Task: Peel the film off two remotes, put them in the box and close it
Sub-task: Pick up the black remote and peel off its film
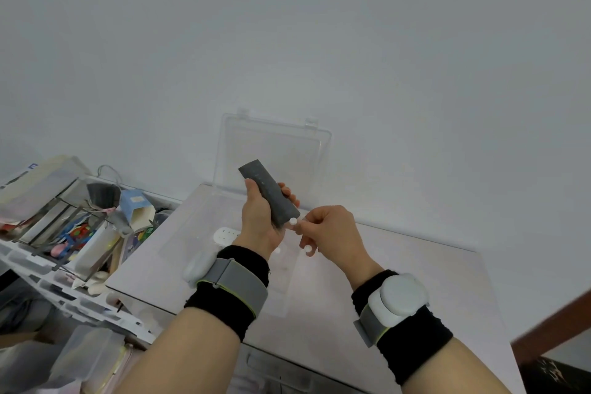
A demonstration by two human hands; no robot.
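My left hand grips a black remote by its lower half and holds it tilted above the clear plastic box. My right hand is at the remote's lower end, thumb and forefinger pinched together there; whether film is between them I cannot tell. A white remote lies flat inside the box, partly hidden behind my left wrist. The box's clear lid stands upright against the wall.
The box sits on a pale table against a grey wall. To the left stands a white rack with trays full of small clutter. A dark wooden edge shows at the lower right.
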